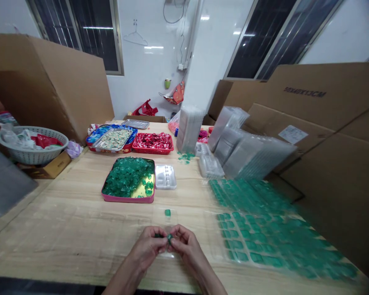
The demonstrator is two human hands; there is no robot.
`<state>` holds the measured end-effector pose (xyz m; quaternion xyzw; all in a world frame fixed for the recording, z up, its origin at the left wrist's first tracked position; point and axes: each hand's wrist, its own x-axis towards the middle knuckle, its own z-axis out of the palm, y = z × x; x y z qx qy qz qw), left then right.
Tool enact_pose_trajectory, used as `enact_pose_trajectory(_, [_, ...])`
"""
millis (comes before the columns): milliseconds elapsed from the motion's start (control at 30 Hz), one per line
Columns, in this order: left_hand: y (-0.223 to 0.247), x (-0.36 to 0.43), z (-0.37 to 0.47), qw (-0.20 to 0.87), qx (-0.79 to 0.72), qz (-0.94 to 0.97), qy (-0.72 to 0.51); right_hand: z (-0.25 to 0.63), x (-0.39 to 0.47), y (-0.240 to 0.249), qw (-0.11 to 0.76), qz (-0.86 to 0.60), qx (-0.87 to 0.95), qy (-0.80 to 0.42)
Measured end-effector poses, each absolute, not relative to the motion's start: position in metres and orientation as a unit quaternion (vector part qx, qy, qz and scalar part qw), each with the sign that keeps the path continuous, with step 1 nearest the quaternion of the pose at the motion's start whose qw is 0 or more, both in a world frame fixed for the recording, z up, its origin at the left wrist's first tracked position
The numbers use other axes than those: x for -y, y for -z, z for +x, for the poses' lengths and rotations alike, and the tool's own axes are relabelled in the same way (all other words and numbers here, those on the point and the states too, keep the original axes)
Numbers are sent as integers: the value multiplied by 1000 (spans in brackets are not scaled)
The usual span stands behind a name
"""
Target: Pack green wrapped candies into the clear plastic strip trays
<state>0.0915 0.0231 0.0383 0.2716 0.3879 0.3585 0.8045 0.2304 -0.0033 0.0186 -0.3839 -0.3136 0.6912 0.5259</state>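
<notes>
Between my fingertips is a small dark green piece [169, 237], perhaps a plastic gem; its exact kind I cannot make out. My left hand [150, 243] pinches it from one side, with more green showing among the fingers. My right hand [186, 243] closes on it from the other. Just beyond the fingers, one green square [167, 212] sits in a clear plastic tray [160, 219], partly hidden under my hands. Farther off, a pink-rimmed tin [129, 200] holds a heap of loose green pieces [124, 176].
Filled clear trays of green squares [255, 237] lie to the right. Behind them stand stacks of clear trays [258, 155] and cardboard boxes [320, 106]. A small clear tray [165, 177], a red tray [153, 151] and a basket [33, 153] are beyond and left.
</notes>
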Motion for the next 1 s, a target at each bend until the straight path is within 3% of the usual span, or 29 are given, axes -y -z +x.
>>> enact_pose_trajectory(233, [-27,-49,105,746,-438,345,-365,253,-24,-22,483,-444,352,-667])
enact_pose_trajectory(633, [-13,-88,115,481,-592,535,-363,252,-71,5,340,-628,608,-346])
enact_pose_trajectory(1000, [-5,-83,116,438,-587,591,-339,250,-69,-4,265,-637,688,-227])
